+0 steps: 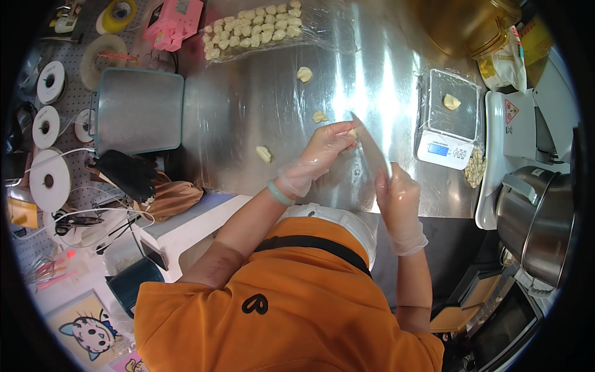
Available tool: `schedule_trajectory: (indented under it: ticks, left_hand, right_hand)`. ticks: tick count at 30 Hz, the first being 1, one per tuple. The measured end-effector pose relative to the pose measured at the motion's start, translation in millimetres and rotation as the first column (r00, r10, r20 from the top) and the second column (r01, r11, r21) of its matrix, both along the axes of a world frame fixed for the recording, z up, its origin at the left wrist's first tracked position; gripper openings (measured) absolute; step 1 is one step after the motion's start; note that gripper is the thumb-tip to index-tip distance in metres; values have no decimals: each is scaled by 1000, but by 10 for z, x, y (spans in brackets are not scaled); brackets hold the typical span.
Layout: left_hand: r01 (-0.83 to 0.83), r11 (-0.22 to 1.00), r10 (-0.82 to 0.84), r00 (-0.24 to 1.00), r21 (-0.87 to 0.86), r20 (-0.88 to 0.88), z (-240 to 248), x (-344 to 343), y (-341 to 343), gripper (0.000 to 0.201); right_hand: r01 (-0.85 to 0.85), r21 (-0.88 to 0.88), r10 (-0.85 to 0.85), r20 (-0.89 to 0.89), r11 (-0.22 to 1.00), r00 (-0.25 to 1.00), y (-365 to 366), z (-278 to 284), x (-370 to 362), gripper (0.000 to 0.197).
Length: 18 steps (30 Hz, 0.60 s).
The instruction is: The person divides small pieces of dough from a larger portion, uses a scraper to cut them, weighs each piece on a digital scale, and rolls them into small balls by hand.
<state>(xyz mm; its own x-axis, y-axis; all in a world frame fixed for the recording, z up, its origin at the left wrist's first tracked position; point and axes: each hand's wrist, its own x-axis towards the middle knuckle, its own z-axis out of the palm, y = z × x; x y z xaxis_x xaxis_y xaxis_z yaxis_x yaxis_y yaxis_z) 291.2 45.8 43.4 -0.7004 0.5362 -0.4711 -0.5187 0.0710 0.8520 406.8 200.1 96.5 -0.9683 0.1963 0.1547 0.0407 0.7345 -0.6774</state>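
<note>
My left hand [321, 150], in a clear plastic glove, pinches a small pale dough piece [352, 133] above the metal worktop [248, 105]. My right hand [398, 197], also gloved, is wrapped round the handle of a knife [370, 147]. Its blade points away from me and lies close against the pinched dough; whether it cuts into it I cannot tell. Loose on the metal are a dough lump [304, 74], a smaller scrap [320, 116] and another lump [264, 154]. To the right, one dough piece [451, 101] rests on a digital scale [443, 150].
Rows of dough pieces [253, 28] sit on plastic film at the far side. A grey rectangular tray [140, 111] is at the left. White spools [51, 127] hang on a pegboard. At the right stand a white machine [517, 133] and a steel bowl [527, 211].
</note>
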Motion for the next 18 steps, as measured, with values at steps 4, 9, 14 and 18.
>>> schedule_trajectory:
  ticks: [4,9,14,18]
  left_hand:
    - [-59,997,61,997,48,-50,-71,-46,-17,23]
    - [22,1000,-21,998,17,-58,-82,-110,-6,22]
    - [23,1000,-22,997,-16,80,-153,-100,11,23]
    - [-33,999,29,977,14,212,-403,-34,-79,22]
  right_hand:
    - [149,-221,-137,67,964,988,193,-43,43,14]
    - [148,-419,-133,64,896,989,260,-55,98,22]
    - [48,-177,-31,92,983,995,136,-116,118,14]
    - [17,-98,-3,146,995,989,35,-186,43,12]
